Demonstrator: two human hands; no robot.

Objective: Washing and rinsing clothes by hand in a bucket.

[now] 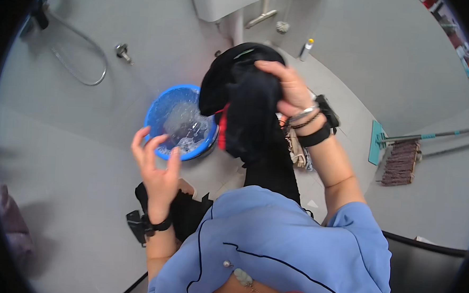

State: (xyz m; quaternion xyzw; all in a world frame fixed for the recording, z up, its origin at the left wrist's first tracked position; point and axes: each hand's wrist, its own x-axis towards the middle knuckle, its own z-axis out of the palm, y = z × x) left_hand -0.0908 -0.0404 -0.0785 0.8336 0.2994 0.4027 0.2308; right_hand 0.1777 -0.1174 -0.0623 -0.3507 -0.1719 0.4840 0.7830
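A black cloth item with a red edge (253, 95), perhaps a garment, hangs from my right hand (291, 88), whose fingers and thumb grip its right side. My left hand (158, 166) is raised with fingers spread and holds nothing; it appears in front of the near left rim of a blue plastic basin (149, 112). Soapy-looking water (186, 122) fills part of the basin, with suds and something dark in it. The dark cloth hides a bit of the basin's right rim.
On the wall are a shower hose (98, 79) and a metal tap (123, 52). A bottle with a yellow cap (305, 50) stands by the far wall. Crumpled cloths (298, 152) lie beyond my right forearm. At right are a teal squeegee or mop head (375, 142) and a brown mop head (400, 163).
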